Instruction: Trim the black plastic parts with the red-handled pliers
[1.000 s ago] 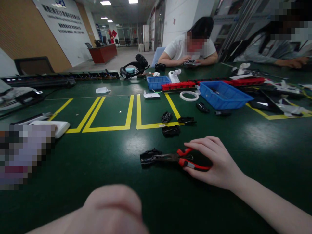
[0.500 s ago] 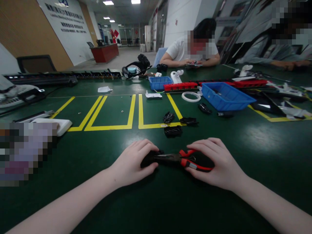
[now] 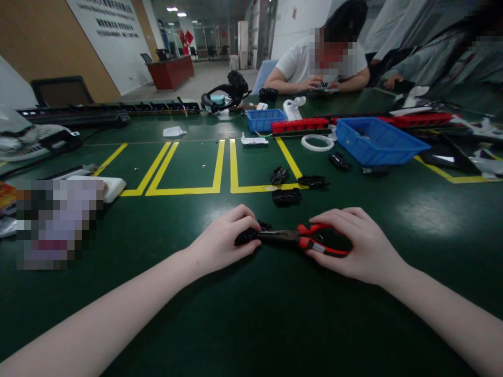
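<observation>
Pliers [image 3: 302, 240] w/ red handles lie flat on green table [image 3: 251, 314], nose on small black part [image 3: 248, 235]. Right hand [image 3: 356, 243] fingers curled round handles; left hand [image 3: 222, 242] fingers clamped on the part. Beyond pliers: more black bits [image 3: 286, 196], yellow tape lines [image 3: 220, 167], blue bin [image 3: 373, 140].

The pliers [image 3: 302, 241] lie flat on the green table [image 3: 251, 314], red and black handles to the right, slim dark nose pointing left. The nose tip meets a small black plastic part [image 3: 248, 236], which rests on the table, partly hidden under fingers [image 3: 245, 215].
</observation>
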`<action>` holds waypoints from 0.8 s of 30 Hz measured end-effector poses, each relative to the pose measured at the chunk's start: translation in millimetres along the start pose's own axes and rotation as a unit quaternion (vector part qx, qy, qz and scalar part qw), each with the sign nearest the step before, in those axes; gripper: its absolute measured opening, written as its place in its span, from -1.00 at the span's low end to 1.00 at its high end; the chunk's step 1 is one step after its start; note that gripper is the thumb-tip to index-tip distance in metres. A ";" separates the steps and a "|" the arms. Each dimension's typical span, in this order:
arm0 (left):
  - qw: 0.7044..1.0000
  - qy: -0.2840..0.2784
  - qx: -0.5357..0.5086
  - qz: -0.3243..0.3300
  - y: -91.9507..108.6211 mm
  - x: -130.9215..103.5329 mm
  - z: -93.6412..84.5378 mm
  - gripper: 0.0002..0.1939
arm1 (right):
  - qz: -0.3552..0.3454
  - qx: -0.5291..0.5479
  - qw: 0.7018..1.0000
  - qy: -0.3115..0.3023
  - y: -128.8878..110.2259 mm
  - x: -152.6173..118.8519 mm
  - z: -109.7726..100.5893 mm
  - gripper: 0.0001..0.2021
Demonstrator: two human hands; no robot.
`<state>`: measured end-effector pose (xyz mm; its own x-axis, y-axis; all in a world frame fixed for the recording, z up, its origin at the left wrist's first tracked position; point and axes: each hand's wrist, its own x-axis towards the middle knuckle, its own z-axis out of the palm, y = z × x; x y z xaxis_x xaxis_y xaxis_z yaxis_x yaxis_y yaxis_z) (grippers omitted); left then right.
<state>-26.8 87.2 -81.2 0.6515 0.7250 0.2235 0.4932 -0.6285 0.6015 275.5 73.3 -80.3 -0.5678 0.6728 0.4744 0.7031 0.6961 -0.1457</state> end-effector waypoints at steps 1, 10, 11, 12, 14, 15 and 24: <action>1.000 0.000 -0.002 0.001 -0.7 0.2 0.0 -0.83 | 0.000 -0.002 1.000 0.002 0.4 0.1 -0.2 -0.61; 1.000 0.002 -0.018 0.002 -0.1 0.3 -1.0 -0.90 | -0.004 -0.003 1.000 -0.001 -0.9 0.1 -1.6 -0.61; 1.000 0.001 -0.019 -0.002 1.3 0.2 -1.8 -0.91 | -0.001 -0.001 1.000 -0.004 -1.8 0.3 -1.8 -0.61; 1.000 0.000 -0.020 -0.006 2.7 0.1 -2.6 -0.90 | 0.004 0.001 1.000 -0.005 -2.8 0.4 -2.1 -0.61; 1.000 -0.004 -0.024 -0.015 5.1 0.1 -4.2 -0.90 | 0.017 0.006 1.000 -0.005 -4.6 0.8 -2.5 -0.63; 0.999 -0.004 -0.027 -0.018 5.9 0.2 -4.8 -0.89 | 0.024 0.007 1.000 -0.006 -5.2 0.8 -2.6 -0.64; 0.999 0.000 -0.046 -0.012 3.3 0.6 -5.0 -0.89 | 0.031 -0.002 0.999 -0.015 -2.7 -3.5 0.4 -0.63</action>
<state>-27.6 86.9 -75.2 0.6395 0.7399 0.2087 0.4530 -0.5821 0.6753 275.4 69.2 -81.9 -0.5355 0.7224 0.4375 0.7391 0.6515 -0.1712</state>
